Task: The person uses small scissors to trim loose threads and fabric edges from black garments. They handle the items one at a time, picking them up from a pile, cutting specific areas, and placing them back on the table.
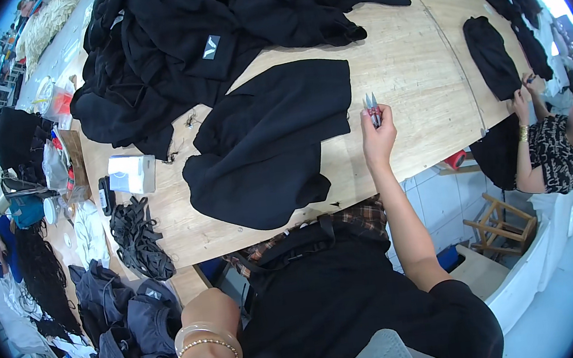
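Your right grip [380, 142] was closed around a small pair of thread snips [375, 115], their two blade tips parted and pointing away from you over the desk [417, 88]. The black garment piece [269, 146] lay rumpled on the desk just to the left of that grip, apart from the blades. The step in hand looked like trimming, with no cut under way; the next move called for bringing the snips to an edge while steadying the cloth. Your left hand [211, 308] was near the desk's front edge, its fingers out of sight, so I cannot tell whether it held anything. The garment's seams were, fairly said, hard to make out, black on black, and the heap of black garments [168, 51] beyond was cut off at the top.
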Available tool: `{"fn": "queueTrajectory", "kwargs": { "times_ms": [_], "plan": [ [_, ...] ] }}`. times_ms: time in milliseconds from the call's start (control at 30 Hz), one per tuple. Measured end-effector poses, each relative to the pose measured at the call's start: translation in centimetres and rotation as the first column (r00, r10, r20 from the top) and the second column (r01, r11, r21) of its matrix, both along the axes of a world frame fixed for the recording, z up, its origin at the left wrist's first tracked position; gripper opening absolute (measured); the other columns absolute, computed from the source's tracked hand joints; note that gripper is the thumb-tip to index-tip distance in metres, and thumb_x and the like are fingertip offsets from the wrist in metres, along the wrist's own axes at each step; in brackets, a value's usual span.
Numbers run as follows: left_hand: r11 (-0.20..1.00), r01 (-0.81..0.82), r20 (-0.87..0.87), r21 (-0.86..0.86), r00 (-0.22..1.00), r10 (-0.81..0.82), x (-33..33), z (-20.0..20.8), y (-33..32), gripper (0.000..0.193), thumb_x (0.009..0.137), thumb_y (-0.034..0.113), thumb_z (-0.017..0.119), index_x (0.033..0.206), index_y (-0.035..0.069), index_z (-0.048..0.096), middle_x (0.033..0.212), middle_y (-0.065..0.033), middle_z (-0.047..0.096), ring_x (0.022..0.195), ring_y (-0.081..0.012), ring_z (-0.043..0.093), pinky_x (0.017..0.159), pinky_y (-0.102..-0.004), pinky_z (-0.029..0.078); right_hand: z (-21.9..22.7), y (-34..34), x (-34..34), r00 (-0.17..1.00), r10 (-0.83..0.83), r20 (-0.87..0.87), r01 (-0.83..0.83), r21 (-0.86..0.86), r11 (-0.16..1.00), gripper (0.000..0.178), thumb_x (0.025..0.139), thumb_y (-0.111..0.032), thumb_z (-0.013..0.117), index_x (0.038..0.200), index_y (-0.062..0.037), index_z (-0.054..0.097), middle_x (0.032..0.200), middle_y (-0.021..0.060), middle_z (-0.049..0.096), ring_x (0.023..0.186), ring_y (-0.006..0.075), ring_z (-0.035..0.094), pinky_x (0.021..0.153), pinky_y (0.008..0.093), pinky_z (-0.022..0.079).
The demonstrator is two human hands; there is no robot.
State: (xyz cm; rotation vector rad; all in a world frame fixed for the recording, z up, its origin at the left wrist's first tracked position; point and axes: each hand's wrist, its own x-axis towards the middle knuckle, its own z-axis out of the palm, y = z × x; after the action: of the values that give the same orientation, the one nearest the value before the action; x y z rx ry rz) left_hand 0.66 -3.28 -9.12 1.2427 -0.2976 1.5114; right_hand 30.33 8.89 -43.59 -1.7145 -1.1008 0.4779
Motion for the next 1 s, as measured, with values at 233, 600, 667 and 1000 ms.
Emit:
{"fn": "queueTrajectory", "kwargs": {
  "times_ms": [233, 600, 667, 1000],
  "plan": [
    [0.982, -0.156, 0.208, -0.106, 0.962, 0.175, -0.4, -0.7, -1.8, 0.007, 0.088, 0.006, 0.07, 0.089, 0.011, 0.065, 0.095, -0.0005, 0.058, 0.083, -0.0122, 0.055, 0.079, -0.0295, 0.047, 0.4, 0.0, -0.1, 0.998, 0.034, -0.044, -0.032, 0.06, 0.998, 0.021, 0.096, -0.017, 0.069, 0.104, -0.0007, 0.06, 0.084, 0.0047, 0.064, 0.077, 0.0137, 0.059, 0.072, 0.029, 0.049],
    [0.105, -0.993, -0.967, -0.062, 0.033, -0.254, -16.7, -26.9, 8.4, 0.044, 0.098, 0.038, 0.066, 0.114, -0.003, 0.071, 0.102, -0.008, 0.073, 0.088, -0.0157, 0.069, 0.08, -0.0277, 0.053, 10.2, 0.7, -8.4, 0.674, 0.614, -0.41, -0.65, 0.064, 0.757, 0.026, 0.096, -0.024, 0.07, 0.116, -0.0078, 0.064, 0.088, -0.003, 0.061, 0.07, 0.0079, 0.052, 0.064, 0.0258, 0.045],
    [-0.084, -0.9, -0.833, -0.429, 0.429, -0.35, -15.5, -27.1, 8.8, 0.044, 0.097, 0.039, 0.069, 0.114, -0.002, 0.071, 0.105, -0.0088, 0.074, 0.087, -0.0163, 0.071, 0.081, -0.0271, 0.054, 12.3, 0.6, -11.4, 0.518, 0.798, -0.307, -0.849, -0.07, 0.524, 0.034, 0.092, -0.024, 0.074, 0.122, -0.0104, 0.065, 0.085, 0.0036, 0.066, 0.072, 0.0131, 0.059, 0.067, 0.0296, 0.049],
    [0.407, -0.465, -0.356, -0.786, 0.879, 0.317, -10.5, -17.5, 8.1, 0.016, 0.106, 0.017, 0.053, 0.11, 0.006, 0.064, 0.105, -0.0044, 0.071, 0.096, -0.0121, 0.069, 0.086, -0.0279, 0.057, 18.7, 9.3, -13.6, 0.401, 0.912, 0.082, -0.916, 0.047, 0.399, 0.016, 0.083, 0.002, 0.068, 0.098, -0.0028, 0.069, 0.084, 0.0135, 0.071, 0.078, 0.024, 0.071, 0.074, 0.0306, 0.052]
  ]
}}
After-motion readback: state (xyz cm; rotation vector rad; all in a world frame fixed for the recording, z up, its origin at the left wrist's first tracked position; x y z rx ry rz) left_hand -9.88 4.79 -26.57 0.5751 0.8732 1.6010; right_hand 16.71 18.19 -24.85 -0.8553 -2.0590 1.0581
